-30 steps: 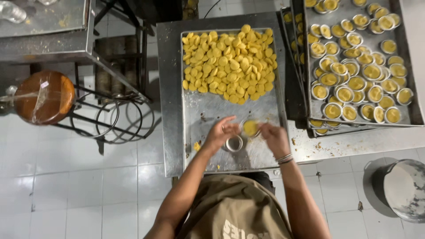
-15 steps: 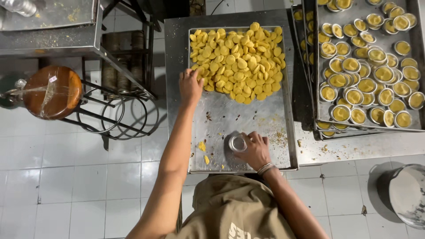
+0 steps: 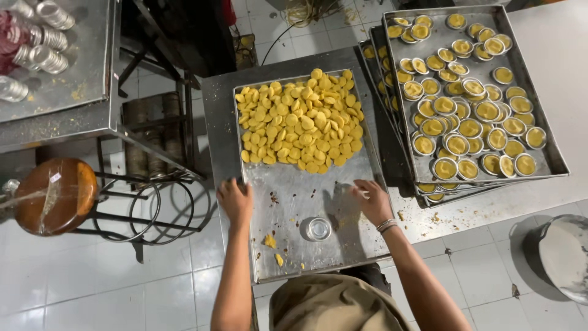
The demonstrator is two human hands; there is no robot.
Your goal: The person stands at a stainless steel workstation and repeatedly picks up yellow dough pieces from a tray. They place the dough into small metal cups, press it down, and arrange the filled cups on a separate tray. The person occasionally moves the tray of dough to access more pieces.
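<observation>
The left hand (image 3: 235, 199) grips the left rim of a scuffed steel tray (image 3: 343, 245) on the tabletop (image 3: 215, 98); yellow pastry pieces (image 3: 299, 119) heap its far half; a small round tin mould (image 3: 318, 228) stands near; the right hand (image 3: 371, 199) lies flat on the tray, fingers loosely spread, holding nothing.

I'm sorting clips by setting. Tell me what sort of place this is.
Probably a small bakery or pastry workshop. A metal tray holds a heap of yellow dough pieces, stacked trays carry filled tart tins, and the person works at a steel table over white floor tiles.
</observation>
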